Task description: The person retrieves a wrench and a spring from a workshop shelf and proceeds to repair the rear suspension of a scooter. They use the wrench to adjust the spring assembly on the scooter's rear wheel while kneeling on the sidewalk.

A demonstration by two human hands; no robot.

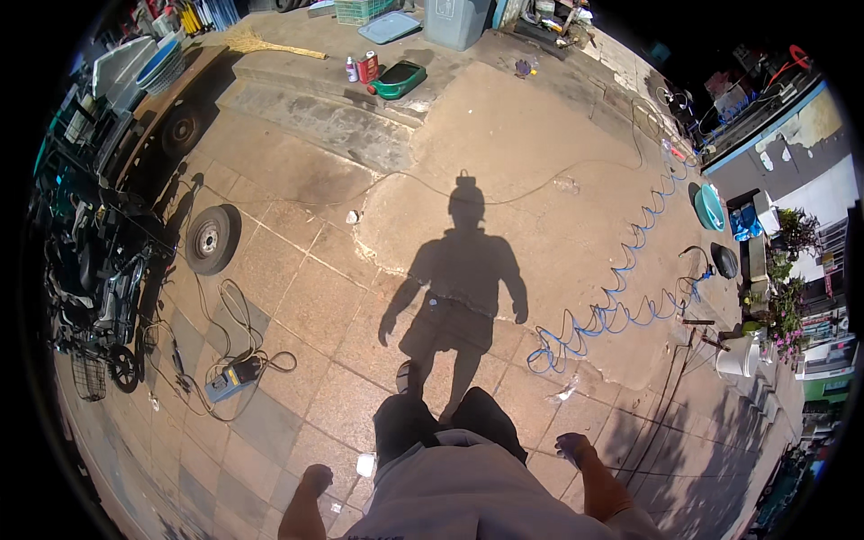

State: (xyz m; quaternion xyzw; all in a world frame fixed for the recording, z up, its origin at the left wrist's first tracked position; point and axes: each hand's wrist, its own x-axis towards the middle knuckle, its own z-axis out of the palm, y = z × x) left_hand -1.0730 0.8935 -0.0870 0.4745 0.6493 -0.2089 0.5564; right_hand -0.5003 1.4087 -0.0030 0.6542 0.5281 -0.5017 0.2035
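My left hand hangs low at the left of my body, above the paving, its fingers curled out of clear sight. My right hand hangs at the right, fingers loosely bent and apart, holding nothing. Between them are my shirt and dark shorts, with my shadow stretching ahead. Left of it lie a loose wheel and a grey-blue device among hoses or cables. A coiled blue hose lies to the right.
Two-wheelers crowd the left edge. A concrete step ahead carries a green container, bottles and a broom. A teal basin, white bucket and potted plants line the right. A thin cable crosses the ground ahead.
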